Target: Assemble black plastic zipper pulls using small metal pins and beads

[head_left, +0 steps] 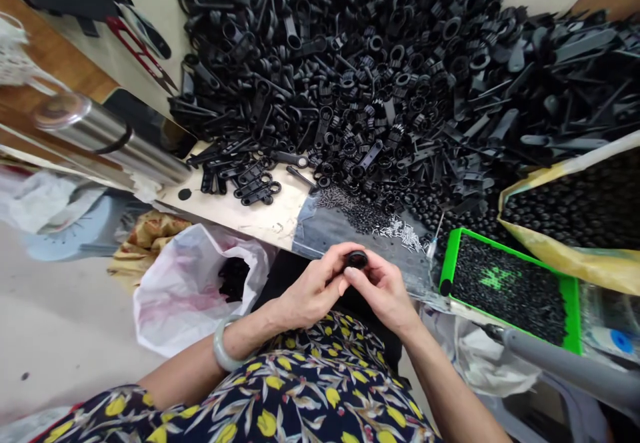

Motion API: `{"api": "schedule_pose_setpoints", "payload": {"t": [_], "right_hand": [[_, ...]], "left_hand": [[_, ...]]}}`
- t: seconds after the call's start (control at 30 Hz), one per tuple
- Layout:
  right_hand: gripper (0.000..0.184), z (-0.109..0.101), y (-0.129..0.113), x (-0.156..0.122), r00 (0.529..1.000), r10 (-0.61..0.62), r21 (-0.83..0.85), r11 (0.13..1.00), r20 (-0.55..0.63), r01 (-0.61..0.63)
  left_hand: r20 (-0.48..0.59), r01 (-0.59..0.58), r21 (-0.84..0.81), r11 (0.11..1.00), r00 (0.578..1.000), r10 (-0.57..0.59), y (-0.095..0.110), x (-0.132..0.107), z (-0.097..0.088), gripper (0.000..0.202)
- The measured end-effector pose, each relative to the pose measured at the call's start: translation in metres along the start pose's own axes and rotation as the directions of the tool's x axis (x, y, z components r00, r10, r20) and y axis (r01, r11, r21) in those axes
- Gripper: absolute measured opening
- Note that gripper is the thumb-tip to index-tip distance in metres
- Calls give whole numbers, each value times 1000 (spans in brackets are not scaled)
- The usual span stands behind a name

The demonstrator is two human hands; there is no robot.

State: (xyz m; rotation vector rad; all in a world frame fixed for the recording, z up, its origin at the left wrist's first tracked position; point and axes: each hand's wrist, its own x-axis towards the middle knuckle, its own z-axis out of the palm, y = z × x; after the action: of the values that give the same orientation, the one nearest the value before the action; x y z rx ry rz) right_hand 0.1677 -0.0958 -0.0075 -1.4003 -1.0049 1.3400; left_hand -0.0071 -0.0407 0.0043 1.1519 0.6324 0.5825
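Observation:
A small black plastic ring piece sits between the fingertips of my left hand and my right hand, and both hands pinch it. Part of it is hidden by my fingers. Just beyond my hands lies a clear plastic sheet holding small dark pieces and a scatter of tiny white tubes. Past that rises a large heap of black plastic pull tabs and rings. A few loose tabs lie on the pale board to the left.
To my right are a green tray of black beads and a yellow bag of beads. A grey tool juts in at lower right. At left are a steel flask, red-handled scissors and a white plastic bag.

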Motion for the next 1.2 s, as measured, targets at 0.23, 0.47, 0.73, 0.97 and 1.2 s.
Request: {"api": "schedule_pose_setpoints", "payload": {"t": [0.23, 0.47, 0.73, 0.97, 1.2], "right_hand": [[63, 13, 0, -1, 991, 100, 397, 916, -93, -56], [43, 8, 10, 10, 982, 75, 323, 946, -172, -16], [26, -49, 29, 15, 912, -400, -726, 601, 89, 334], [22, -46, 31, 12, 894, -403, -838, 404, 196, 366], [20, -46, 28, 17, 919, -346, -818, 463, 188, 341]], "left_hand": [[-180, -78, -464, 882, 984, -8, 12, 23, 1, 41], [-111, -156, -166, 974, 984, 139, -1, 34, -26, 15], [187, -318, 694, 646, 946, 264, -26, 40, -61, 46], [221, -402, 782, 477, 894, 390, -46, 51, -30, 21], [292, -426, 830, 361, 882, 370, -47, 56, -32, 15]]}}
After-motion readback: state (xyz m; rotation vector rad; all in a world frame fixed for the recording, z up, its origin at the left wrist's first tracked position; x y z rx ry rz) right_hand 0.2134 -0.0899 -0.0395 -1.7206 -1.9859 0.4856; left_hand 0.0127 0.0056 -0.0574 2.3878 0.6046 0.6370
